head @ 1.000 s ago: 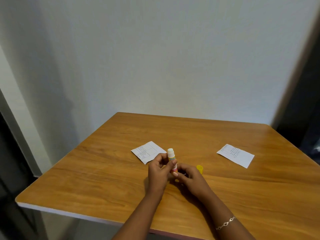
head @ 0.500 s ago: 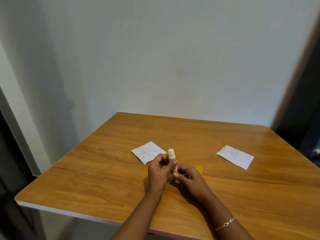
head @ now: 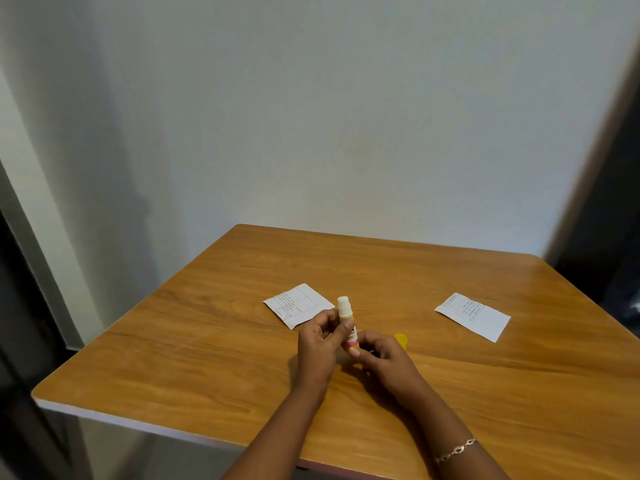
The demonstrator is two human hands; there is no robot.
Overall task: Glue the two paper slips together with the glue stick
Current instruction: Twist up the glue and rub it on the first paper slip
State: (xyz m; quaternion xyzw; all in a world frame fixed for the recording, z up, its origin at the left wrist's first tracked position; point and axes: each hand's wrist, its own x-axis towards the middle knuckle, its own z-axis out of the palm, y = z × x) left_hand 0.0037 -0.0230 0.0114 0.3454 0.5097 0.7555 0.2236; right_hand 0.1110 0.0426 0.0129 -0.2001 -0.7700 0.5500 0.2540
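Yellow-and-pink plastic glue stick (head: 347, 323), uncapped, upright: left hand (head: 317, 344) curled round its barrel, right hand (head: 384, 355) pinching its base. White printed paper slip (head: 298, 304) lies just behind; second white slip (head: 472, 316) lies well right.

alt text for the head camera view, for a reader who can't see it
Two hands hold an uncapped glue stick roughly upright over a wooden table: the left hand grips its body, the right hand pinches its base. Its yellow cap sits beside the right hand; the left paper slip and right paper slip lie flat, apart.

Unreadable print: paper slips (head: 298, 305), glue stick (head: 345, 313)
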